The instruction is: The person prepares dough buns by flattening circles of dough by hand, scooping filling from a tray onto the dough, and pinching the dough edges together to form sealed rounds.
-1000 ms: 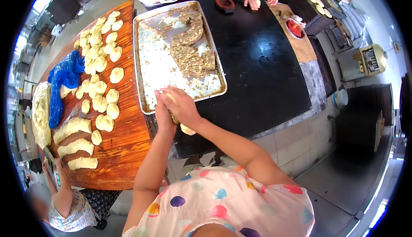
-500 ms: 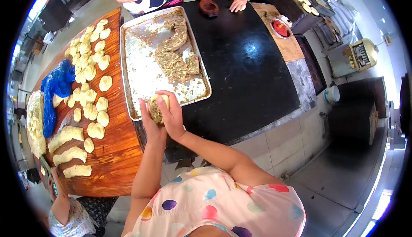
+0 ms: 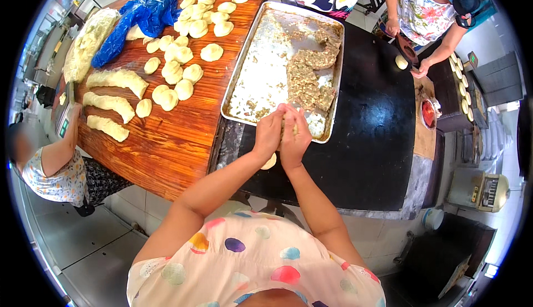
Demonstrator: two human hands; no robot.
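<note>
My left hand (image 3: 268, 136) and my right hand (image 3: 296, 142) are closed together around a filled dough ball (image 3: 288, 128), over the near edge of the metal tray (image 3: 261, 57). Fingers cover most of the ball; only a narrow strip shows between them. Brownish chopped filling (image 3: 311, 68) is heaped along the tray's right side, with smears and crumbs over the rest. Below my wrists a flat dough round (image 3: 270, 162) lies on the black table (image 3: 361, 157), partly hidden by my left wrist.
On the wooden table (image 3: 172, 162) to the left are several dough pieces (image 3: 211, 52), dough strips (image 3: 109, 105) and a blue plastic bag (image 3: 141, 21). Across the black table a co-worker holds a brown wooden press (image 3: 407, 48) beside a dough ball (image 3: 401, 62). A red-filled bowl (image 3: 428, 113) sits at right.
My view has swung left. My hands have closed over the dough ball, whose filling showed openly before. A dough ball now lies by the co-worker's press, and the co-worker at left is more in view.
</note>
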